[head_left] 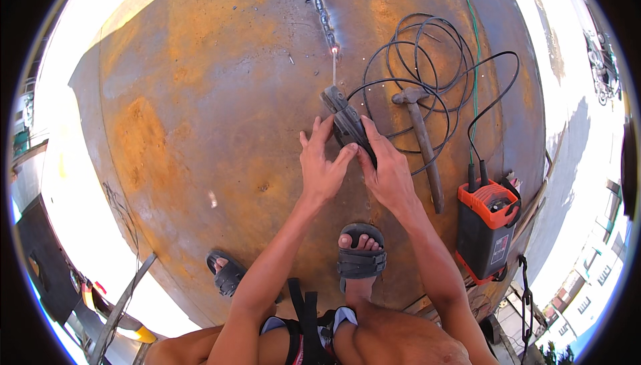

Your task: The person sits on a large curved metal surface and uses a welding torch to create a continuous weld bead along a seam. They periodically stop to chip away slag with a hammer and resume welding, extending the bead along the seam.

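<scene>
Both my hands grip a black welding electrode holder over a rusty steel plate. My left hand holds it from the left side, thumb and fingers closed against the body. From the right, my right hand is wrapped along its rear part. A thin welding rod sticks out of the holder's jaws, and its far tip glows where it meets the plate. Beyond that tip runs a lumpy weld bead along a seam.
Right of my hands lies a hammer across coiled black cable. An orange and black welding machine stands at the right, cables plugged into its top. A green wire crosses the plate. My sandalled feet rest on the plate.
</scene>
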Motion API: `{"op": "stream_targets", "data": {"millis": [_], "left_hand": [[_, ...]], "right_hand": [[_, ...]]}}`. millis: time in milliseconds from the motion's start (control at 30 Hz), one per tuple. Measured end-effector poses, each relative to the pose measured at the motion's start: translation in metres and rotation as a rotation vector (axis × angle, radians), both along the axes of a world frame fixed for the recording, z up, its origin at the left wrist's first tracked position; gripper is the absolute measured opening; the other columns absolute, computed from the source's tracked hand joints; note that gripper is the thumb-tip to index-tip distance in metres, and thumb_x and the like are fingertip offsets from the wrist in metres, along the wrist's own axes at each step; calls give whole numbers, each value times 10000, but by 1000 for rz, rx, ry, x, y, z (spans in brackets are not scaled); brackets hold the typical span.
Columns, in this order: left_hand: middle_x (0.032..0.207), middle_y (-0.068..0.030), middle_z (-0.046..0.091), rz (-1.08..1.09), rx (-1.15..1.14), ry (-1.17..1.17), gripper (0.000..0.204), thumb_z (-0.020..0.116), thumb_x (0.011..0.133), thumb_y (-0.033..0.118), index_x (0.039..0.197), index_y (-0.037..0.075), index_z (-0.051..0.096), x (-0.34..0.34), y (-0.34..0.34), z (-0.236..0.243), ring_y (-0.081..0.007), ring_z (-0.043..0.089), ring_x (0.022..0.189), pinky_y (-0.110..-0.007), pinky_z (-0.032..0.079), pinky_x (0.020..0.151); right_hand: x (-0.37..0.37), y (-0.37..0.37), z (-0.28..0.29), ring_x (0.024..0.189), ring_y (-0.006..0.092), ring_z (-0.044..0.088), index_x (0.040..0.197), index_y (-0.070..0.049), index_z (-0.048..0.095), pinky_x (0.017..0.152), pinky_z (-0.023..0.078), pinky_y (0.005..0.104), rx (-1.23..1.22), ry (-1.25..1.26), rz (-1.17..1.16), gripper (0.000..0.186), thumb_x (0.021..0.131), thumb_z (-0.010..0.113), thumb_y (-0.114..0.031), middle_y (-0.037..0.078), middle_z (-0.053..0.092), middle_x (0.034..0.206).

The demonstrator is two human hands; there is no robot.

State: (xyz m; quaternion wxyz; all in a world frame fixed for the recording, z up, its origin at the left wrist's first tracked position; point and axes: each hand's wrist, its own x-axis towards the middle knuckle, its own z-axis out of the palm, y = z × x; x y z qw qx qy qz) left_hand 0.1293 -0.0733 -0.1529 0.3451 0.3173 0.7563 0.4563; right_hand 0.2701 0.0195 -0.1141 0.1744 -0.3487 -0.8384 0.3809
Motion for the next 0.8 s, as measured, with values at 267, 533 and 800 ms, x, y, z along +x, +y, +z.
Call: {"op": "stream_targets", "data": {"millis": [267, 533, 800], "left_hand": [[1362, -285, 699, -5, -2, 2, 733, 799, 908, 359, 1493, -10, 557, 0, 2, 3, -480, 392, 1551, -666, 66, 1290], [1356, -286, 702, -2, -2, 15, 731, 801, 909, 365, 1490, -9, 562, 0, 3, 2, -487, 389, 1550, -670, 73, 1288], [1363, -286, 700, 5, -12, -10, 742, 794, 916, 372, 1505, -7, 550, -1, 3, 6, -485, 373, 1560, -670, 69, 1290]], "right_hand": [[1, 0, -1, 839, 467, 699, 1603, -61, 453, 688, 564, 518, -7, -6, -10, 627, 1029, 686, -156, 230, 692, 1037], [0, 1, -1, 874, 469, 703, 1600, -60, 455, 708, 574, 516, -5, 2, -10, 618, 1032, 679, -154, 235, 702, 1087], [-1, 1, 0, 891, 469, 707, 1594, -58, 464, 715, 575, 517, -10, -2, -13, 611, 1031, 682, -149, 237, 708, 1103]]}}
